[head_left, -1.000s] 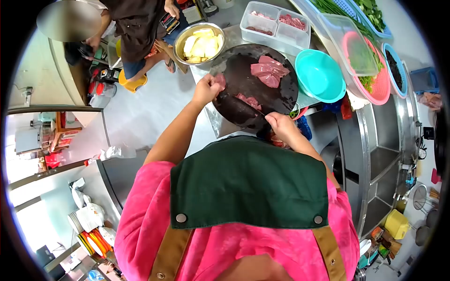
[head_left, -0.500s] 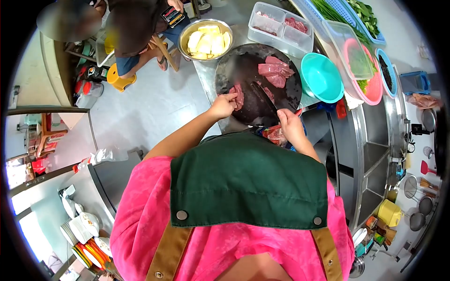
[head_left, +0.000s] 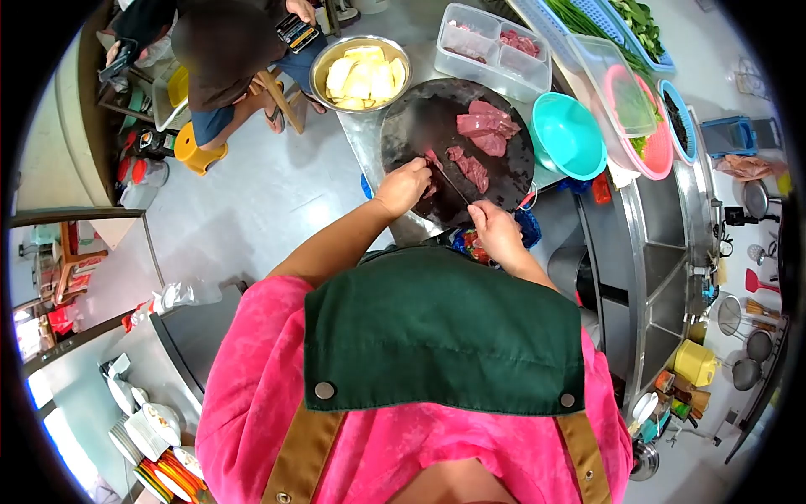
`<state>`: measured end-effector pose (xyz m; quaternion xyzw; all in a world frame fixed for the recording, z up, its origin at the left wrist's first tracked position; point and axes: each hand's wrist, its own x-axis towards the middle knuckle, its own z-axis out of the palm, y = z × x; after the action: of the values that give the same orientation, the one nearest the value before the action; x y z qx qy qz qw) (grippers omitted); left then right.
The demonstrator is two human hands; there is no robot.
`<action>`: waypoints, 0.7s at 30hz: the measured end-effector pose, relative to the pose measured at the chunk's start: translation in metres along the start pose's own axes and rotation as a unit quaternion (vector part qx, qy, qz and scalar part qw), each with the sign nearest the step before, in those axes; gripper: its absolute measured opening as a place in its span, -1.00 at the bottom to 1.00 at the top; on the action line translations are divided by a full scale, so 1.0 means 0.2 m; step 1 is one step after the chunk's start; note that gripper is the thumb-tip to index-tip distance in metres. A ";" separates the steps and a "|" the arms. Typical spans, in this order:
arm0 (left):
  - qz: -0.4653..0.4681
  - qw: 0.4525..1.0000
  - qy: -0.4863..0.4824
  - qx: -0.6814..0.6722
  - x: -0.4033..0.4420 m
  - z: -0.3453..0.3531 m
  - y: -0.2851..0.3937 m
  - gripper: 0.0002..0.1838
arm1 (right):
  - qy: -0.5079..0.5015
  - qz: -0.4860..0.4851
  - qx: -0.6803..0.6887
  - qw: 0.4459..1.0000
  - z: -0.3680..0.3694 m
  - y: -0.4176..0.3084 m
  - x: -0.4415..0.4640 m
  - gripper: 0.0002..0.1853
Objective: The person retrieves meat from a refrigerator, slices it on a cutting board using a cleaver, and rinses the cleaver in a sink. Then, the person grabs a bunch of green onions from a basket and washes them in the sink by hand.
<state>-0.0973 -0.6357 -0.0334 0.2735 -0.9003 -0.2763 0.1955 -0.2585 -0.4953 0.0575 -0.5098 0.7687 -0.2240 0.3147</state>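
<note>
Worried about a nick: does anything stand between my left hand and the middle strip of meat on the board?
Yes: the knife in the right hand slants between the left hand and middle strip; a small meat piece also lies beside the left hand.

Bright light glares off the floor [head_left: 281, 181], blur smudges the chopping board [head_left: 510, 178], and edges bow into black.
</note>
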 end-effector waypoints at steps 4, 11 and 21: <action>0.065 0.994 0.084 0.016 0.00 0.00 0.01 -0.80 | 0.025 -0.030 -0.100 0.994 -0.01 -0.03 -0.02 -0.63; 0.035 0.999 0.019 -0.023 0.01 0.04 0.00 -0.82 | 0.017 -0.060 -0.113 0.992 0.06 0.03 -0.01 -0.57; 0.115 0.989 0.007 0.091 0.00 0.13 -0.06 -0.78 | -0.055 -0.076 -0.167 0.981 0.10 0.06 0.03 -0.51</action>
<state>-0.1062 -0.6330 -0.0609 0.1867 -0.9458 -0.1666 0.2069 -0.2534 -0.4976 0.0340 -0.6235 0.7360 -0.0872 0.2487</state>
